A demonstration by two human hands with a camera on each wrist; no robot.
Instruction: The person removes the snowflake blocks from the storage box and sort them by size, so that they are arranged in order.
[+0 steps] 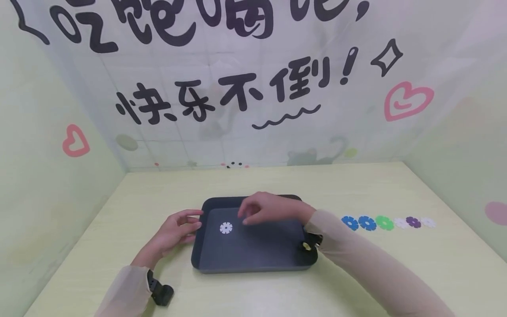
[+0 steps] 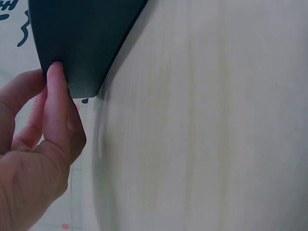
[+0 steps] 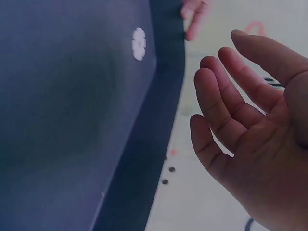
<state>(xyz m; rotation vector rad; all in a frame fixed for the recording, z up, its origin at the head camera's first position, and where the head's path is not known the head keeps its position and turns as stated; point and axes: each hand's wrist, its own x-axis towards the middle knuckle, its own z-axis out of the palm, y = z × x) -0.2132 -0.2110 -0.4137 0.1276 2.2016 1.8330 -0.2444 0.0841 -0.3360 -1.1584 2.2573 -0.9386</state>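
A dark grey rectangular tray (image 1: 257, 263) lies on the table, with a white flower-shaped disc (image 1: 225, 227) in its left part. My left hand (image 1: 174, 231) touches the tray's left side with its fingers. In the left wrist view, one fingertip of that left hand (image 2: 41, 149) lies against the tray's outer wall (image 2: 82, 43). Over the tray, to the right of the disc, is my right hand (image 1: 269, 208). Seen from the right wrist, the right hand (image 3: 250, 125) holds nothing, its fingers loosely bent, and the white disc (image 3: 139, 44) lies apart from it.
To the right of the tray, several flower-shaped discs form a row, among them a blue disc (image 1: 367, 223), a green disc (image 1: 385, 223) and a purple disc (image 1: 413, 222). A printed wall covering (image 1: 237, 127) rises behind the pale table (image 1: 166, 187).
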